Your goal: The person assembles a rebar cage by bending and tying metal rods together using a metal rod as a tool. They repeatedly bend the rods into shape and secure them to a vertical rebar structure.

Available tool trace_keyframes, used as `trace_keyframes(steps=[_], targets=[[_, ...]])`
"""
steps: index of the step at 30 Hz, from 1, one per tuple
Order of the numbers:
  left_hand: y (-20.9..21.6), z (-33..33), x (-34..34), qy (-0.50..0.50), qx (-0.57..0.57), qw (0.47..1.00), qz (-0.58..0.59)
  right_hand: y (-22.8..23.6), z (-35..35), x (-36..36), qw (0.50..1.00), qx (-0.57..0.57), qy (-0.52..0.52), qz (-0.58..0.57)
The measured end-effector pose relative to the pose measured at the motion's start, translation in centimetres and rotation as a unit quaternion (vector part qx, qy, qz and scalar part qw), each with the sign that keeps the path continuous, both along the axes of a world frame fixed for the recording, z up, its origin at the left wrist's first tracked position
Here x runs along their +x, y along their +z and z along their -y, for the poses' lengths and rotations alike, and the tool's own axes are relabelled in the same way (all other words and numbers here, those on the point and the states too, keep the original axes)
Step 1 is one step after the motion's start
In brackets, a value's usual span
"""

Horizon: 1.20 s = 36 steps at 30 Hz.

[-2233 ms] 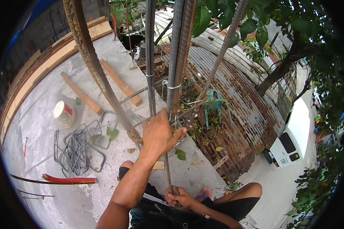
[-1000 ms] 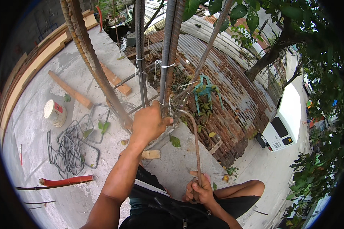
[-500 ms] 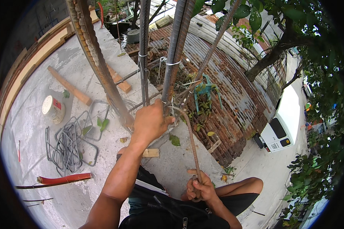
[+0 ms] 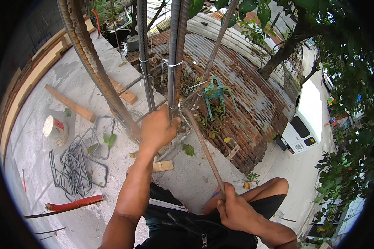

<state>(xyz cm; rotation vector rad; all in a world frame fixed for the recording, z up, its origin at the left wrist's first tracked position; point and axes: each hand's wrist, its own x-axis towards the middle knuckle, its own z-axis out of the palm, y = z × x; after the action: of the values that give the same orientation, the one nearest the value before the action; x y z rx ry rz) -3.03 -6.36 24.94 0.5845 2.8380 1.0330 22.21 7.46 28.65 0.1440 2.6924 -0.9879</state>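
My left hand [image 4: 156,129] is closed around the lower part of the upright rebar [image 4: 174,62], its fingertips hidden behind the hand and bars. White tie wire [image 4: 173,63] binds these ribbed bars higher up. In my right fist [image 4: 240,211] is the lower end of a rusty steel rod [image 4: 205,151]. From there it slants up and left, its upper end touching or close beside the rebar just right of my left hand. Exactly how that end meets the bars cannot be made out.
On the concrete at left lie bent steel stirrups [image 4: 75,168], a white bucket [image 4: 55,130], a red pipe [image 4: 77,203] and a wooden strip [image 4: 70,102]. Beyond the slab edge are a rusty corrugated roof [image 4: 237,103], a green plastic chair [image 4: 217,93] and a white van [image 4: 307,120].
My right hand has turned from palm up to back up and swung out to the right, the rod's lower end with it. My left hand keeps its place on the rebar. The view has shifted slightly.
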Motion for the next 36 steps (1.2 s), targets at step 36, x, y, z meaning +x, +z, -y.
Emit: trace_keyframes(steps=[36], targets=[[0.3, 0.7, 0.5, -0.047, -0.002, 0.999, -0.012, -20.3, 2.7, -2.3, 0.854, -0.495, -0.126, 0.101]])
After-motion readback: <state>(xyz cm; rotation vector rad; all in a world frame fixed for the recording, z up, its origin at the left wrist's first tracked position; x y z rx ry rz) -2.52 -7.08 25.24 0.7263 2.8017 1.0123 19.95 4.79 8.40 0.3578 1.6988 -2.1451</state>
